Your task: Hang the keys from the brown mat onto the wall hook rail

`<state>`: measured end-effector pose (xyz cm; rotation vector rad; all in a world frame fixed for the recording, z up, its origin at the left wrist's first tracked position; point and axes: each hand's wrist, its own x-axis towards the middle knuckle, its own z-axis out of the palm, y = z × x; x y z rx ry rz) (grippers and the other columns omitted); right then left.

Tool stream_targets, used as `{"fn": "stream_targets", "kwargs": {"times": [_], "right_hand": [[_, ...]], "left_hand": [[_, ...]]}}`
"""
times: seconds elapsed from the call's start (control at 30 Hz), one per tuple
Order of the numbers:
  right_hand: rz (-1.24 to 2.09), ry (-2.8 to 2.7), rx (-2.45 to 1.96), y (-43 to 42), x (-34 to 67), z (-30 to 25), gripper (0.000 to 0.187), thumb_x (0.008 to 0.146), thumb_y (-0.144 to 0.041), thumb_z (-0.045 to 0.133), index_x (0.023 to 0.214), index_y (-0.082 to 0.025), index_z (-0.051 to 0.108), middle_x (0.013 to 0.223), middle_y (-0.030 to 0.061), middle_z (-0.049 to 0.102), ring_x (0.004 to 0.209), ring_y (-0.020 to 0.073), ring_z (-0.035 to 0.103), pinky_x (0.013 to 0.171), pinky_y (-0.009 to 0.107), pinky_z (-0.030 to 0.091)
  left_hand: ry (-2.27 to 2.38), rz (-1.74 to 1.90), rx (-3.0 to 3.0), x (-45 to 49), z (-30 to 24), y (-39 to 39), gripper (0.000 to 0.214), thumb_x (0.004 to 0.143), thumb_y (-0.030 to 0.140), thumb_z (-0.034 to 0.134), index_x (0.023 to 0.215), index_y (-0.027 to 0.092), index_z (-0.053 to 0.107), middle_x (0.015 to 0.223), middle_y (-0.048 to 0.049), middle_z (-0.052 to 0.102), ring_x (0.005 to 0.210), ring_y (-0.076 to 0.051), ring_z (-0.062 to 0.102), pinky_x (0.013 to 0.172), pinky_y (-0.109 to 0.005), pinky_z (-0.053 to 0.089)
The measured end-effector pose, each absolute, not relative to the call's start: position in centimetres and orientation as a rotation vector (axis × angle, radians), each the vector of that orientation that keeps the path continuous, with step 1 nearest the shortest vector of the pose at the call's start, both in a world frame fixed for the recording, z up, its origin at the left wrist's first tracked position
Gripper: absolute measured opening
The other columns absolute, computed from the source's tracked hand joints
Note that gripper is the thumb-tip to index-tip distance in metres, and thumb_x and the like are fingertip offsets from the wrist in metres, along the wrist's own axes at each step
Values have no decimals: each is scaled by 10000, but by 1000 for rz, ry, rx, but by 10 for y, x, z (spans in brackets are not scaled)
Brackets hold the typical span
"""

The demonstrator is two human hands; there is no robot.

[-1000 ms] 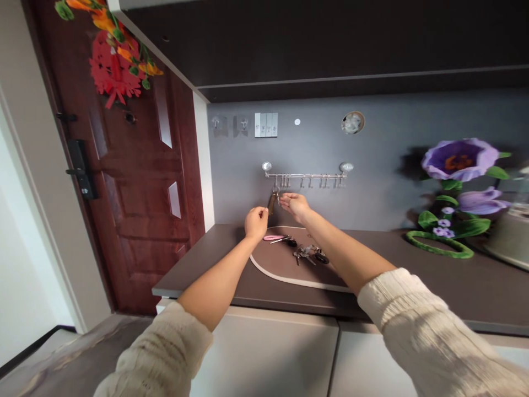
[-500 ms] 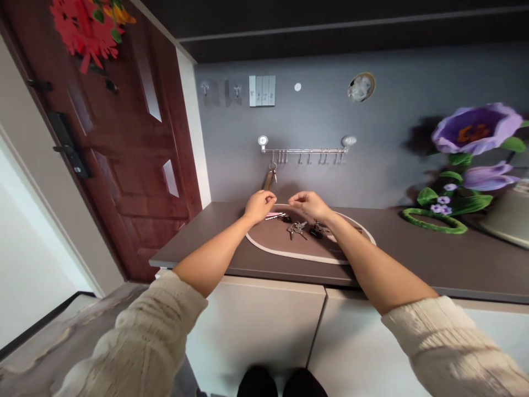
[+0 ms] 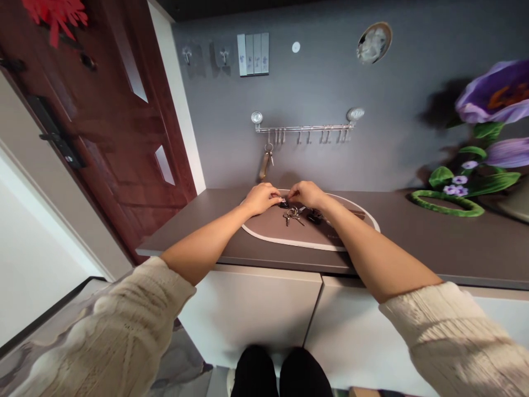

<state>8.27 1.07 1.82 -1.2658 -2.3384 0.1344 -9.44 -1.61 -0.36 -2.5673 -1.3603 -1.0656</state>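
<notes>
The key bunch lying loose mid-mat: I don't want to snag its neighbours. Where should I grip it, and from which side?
Probably pinch the key bunch by its ring from above, near side: its keys lie flat, fanned toward the near edge of the mat, while the left hand and right hand crowd its far side.

The fingers of the left hand (image 3: 261,198) and right hand (image 3: 306,194) meet at a key bunch (image 3: 284,204) on the mat (image 3: 268,238). A second bunch (image 3: 291,216) lies just before them (nearer the person). Behind and above them, a hook rail (image 3: 306,128) holds a hanging key (image 3: 265,162).
</notes>
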Motion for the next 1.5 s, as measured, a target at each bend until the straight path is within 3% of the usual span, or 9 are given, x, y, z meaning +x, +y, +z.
{"fn": "stream_targets", "kwargs": {"times": [0.27,0.43,0.77,0.9,1.1,1.33,1.5], "right_hand": [[90,-2317,-1313,11,79,17,118,598,-106,652,631,-209,699,618,-4,646,581,114,527,570,209,353],[85,-2275,-1296,11,79,17,130,597,-100,652,646,-212,693,647,-1,654,608,122,543,585,207,366],[95,-2135,-1167,-2,73,21,89,676,-150,603,719,-199,663,679,14,636,648,127,535,643,229,373],[166,-2060,-1099,-11,67,24,61,704,-185,588,732,-178,642,679,13,625,643,116,526,649,223,367],[153,-2053,-962,-15,59,23,186,708,-348,606,752,-168,625,742,34,604,673,125,507,665,236,364],[133,-2040,-945,-9,62,21,41,711,-207,600,725,-177,626,746,35,554,701,133,482,695,246,352],[241,-1869,-914,-7,64,23,53,715,-214,586,709,-167,611,760,31,575,704,127,498,710,251,363]], "left_hand": [[-1439,-953,-2505,-92,-6,-12,166,758,217,509,728,205,671,773,-57,591,812,-188,531,786,-289,371],[-1502,-1032,-2405,-96,-3,-12,203,792,236,439,772,180,633,835,-64,575,843,-180,515,787,-280,379],[-1596,-1498,-2366,-99,6,-16,197,798,260,419,762,152,580,714,-29,605,666,-126,529,688,-246,409],[-1538,-1752,-2399,-96,6,-17,180,785,268,440,751,142,564,735,-35,620,683,-123,560,661,-232,425],[-1533,-1973,-2429,-93,6,-18,154,771,258,464,740,133,549,693,-29,613,630,-108,569,616,-221,448],[-1532,-2208,-2440,-92,7,-17,137,784,250,461,752,135,529,737,-33,615,647,-103,581,646,-252,483],[-1581,-2370,-2408,-91,6,-16,111,775,221,472,726,135,521,685,-15,591,627,-103,574,640,-255,479]]}}
